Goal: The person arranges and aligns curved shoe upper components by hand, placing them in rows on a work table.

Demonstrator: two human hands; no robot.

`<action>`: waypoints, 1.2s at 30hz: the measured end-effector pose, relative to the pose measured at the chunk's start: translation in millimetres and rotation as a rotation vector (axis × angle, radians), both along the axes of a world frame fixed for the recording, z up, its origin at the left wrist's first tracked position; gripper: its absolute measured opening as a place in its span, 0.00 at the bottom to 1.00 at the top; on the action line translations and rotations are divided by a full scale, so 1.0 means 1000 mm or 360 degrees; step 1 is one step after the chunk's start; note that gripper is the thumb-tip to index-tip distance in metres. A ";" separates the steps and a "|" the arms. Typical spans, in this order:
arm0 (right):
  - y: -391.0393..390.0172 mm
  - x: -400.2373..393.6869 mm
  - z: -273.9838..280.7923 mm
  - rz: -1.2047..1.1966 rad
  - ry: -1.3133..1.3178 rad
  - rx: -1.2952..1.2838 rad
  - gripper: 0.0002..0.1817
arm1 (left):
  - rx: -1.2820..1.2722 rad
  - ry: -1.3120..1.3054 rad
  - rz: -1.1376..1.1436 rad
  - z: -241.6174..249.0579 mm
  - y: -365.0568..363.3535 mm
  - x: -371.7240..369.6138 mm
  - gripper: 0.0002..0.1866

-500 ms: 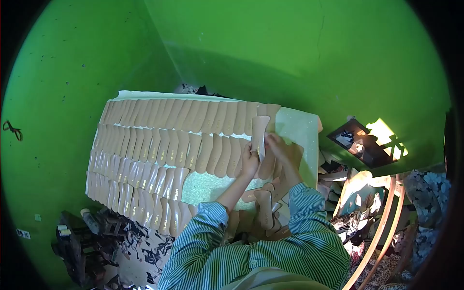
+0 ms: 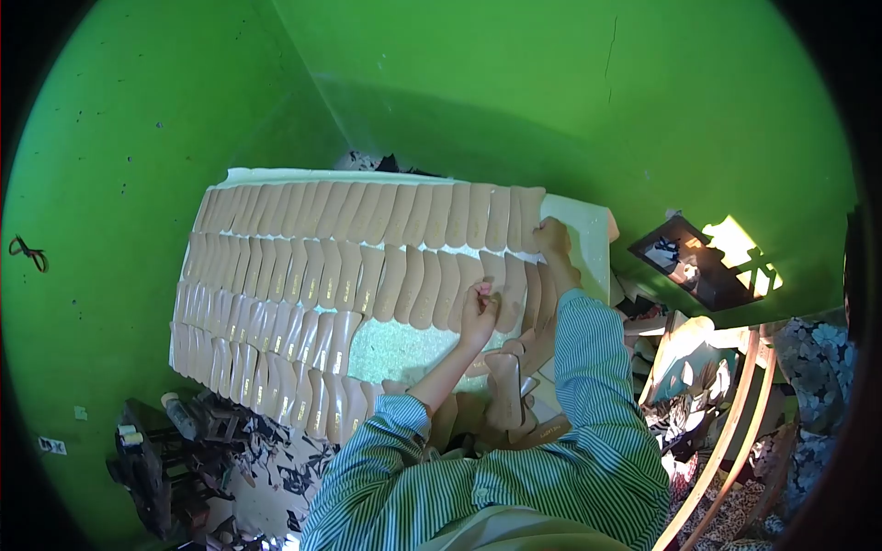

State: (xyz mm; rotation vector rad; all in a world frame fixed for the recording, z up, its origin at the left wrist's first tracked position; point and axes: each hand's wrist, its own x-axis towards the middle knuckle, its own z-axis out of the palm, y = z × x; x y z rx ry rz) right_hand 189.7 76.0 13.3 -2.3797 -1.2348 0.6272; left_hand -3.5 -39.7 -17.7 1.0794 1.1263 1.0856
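Tan shoe insoles with small gold lettering lie in overlapping rows on a pale-topped table (image 2: 395, 354). My right hand (image 2: 553, 241) is at the right end of the far row, its fingers curled at the lower edge of the last insole (image 2: 527, 213). Nearer to me, my left hand (image 2: 479, 317) hovers over the second row beside an insole (image 2: 511, 292), fingers pinched together. A small pink spot shows at those fingertips; whether it is a held thing or skin I cannot make out.
Loose insoles (image 2: 504, 390) lie in a heap close to my body. Green walls rise behind the table. A curved wooden frame (image 2: 726, 432) stands at the right. Dark scraps (image 2: 285, 477) litter the floor at the left, near a dark machine-like object (image 2: 147, 468).
The insole that was held up between both hands is no longer there. My right hand has moved away and right to the far row's end; my left hand stays near its place.
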 end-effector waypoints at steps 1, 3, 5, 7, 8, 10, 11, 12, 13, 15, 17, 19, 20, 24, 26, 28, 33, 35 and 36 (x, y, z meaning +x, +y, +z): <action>0.000 -0.005 0.006 -0.0049 -0.0130 -0.0134 0.17 | 0.0084 -0.0003 -0.0013 0.000 -0.007 -0.005 0.17; -0.011 -0.010 0.016 -0.0099 -0.0252 -0.0317 0.18 | 0.0084 0.0128 -0.0074 0.018 -0.030 -0.019 0.16; -0.034 -0.011 0.019 -0.0031 -0.0497 -0.0014 0.19 | 0.0452 0.0588 -0.0135 0.018 -0.048 -0.034 0.17; -0.075 -0.015 0.026 -0.0007 -0.0441 0.0182 0.19 | 0.0804 0.1114 -0.0257 0.022 -0.072 -0.044 0.21; -0.093 -0.018 0.031 0.0017 -0.0389 0.0430 0.19 | 0.0797 0.1108 -0.0263 0.024 -0.080 -0.044 0.21; -0.140 -0.024 0.027 0.0029 0.0052 0.0354 0.17 | 0.0786 0.1291 -0.0332 0.023 -0.094 -0.045 0.22; -0.167 -0.030 0.022 0.0016 0.0253 0.0238 0.16 | 0.0715 0.1362 -0.0423 0.023 -0.099 -0.046 0.23; -0.194 -0.039 0.015 0.0086 0.0296 0.0141 0.15 | 0.0723 0.1357 -0.0429 0.023 -0.102 -0.048 0.23; -0.218 -0.049 0.009 0.0153 0.0337 0.0048 0.14 | 0.0730 0.1381 -0.0480 0.021 -0.103 -0.049 0.23; -0.256 -0.078 0.008 0.0173 0.0182 -0.0235 0.12 | 0.0771 0.1437 -0.0543 0.020 -0.103 -0.052 0.23; -0.282 -0.098 0.005 0.0235 0.0085 -0.0115 0.12 | 0.0692 0.1271 -0.0581 0.015 -0.103 -0.054 0.23; -0.293 -0.099 -0.001 0.0297 -0.0015 0.0008 0.13 | 0.0353 0.1038 -0.0615 0.028 -0.104 -0.051 0.20; -0.295 -0.097 -0.005 0.0234 0.0169 0.0071 0.13 | 0.0371 0.1032 -0.0633 0.028 -0.104 -0.050 0.20; -0.300 -0.083 -0.010 0.0071 0.0569 0.0357 0.11 | 0.0291 0.0728 -0.0705 0.024 -0.102 -0.045 0.13; -0.304 -0.073 -0.005 -0.0022 0.0492 0.0438 0.10 | 0.0187 0.0624 -0.0758 0.023 -0.100 -0.044 0.10; -0.310 -0.064 -0.004 -0.0105 0.0414 0.0510 0.09 | 0.0296 0.0459 -0.0712 0.025 -0.097 -0.045 0.12; -0.323 -0.039 -0.034 -0.0326 0.0875 0.0725 0.09 | 0.0200 0.0205 -0.0338 0.028 -0.104 -0.057 0.07; -0.327 -0.039 -0.033 -0.0371 0.1078 0.0724 0.09 | 0.0153 0.0138 -0.0239 0.020 -0.103 -0.061 0.08; -0.331 -0.040 -0.028 -0.0454 0.1113 0.0705 0.10 | 0.0100 0.0071 -0.0135 0.021 -0.104 -0.063 0.09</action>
